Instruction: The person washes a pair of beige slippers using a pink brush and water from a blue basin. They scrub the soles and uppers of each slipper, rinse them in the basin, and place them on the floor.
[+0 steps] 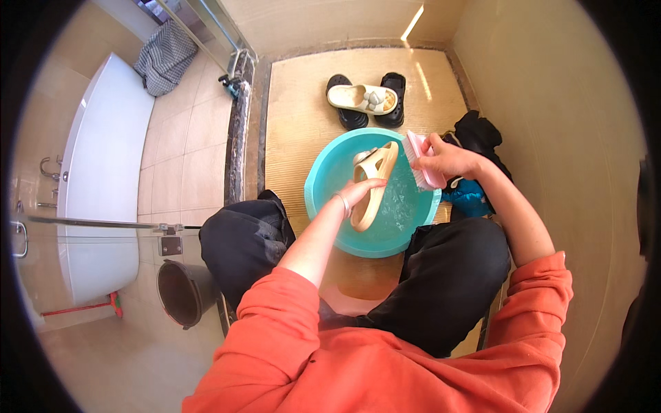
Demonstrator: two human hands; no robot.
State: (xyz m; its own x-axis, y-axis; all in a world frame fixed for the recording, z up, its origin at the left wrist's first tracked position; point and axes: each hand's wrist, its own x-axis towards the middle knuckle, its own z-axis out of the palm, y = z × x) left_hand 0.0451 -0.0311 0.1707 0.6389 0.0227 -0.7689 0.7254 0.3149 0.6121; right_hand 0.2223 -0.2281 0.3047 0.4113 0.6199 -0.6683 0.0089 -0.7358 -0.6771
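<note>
My left hand (pixel 361 193) grips a cream slide sandal (pixel 373 204) around its middle, tilted on its side over a turquoise plastic basin (pixel 323 227) of water. A grey-white ornament sits on the sandal's strap. In my right hand (pixel 446 157) is a pink scrubbing brush (pixel 433 175) with white bristles, held above the basin's right side. The bristles face left towards the sandal, apart from it. Beyond the basin, another cream slide sandal (pixel 356 98) lies across a pair of black clogs (pixel 393 116).
Dark clothing (pixel 477 129) and a shiny blue item (pixel 469 199) lie right of the basin by the wall. To the left are a glass door hinge (pixel 170 244), a dark bucket (pixel 181 294), a white bathtub (pixel 108 180) and a checked cloth (pixel 168 59).
</note>
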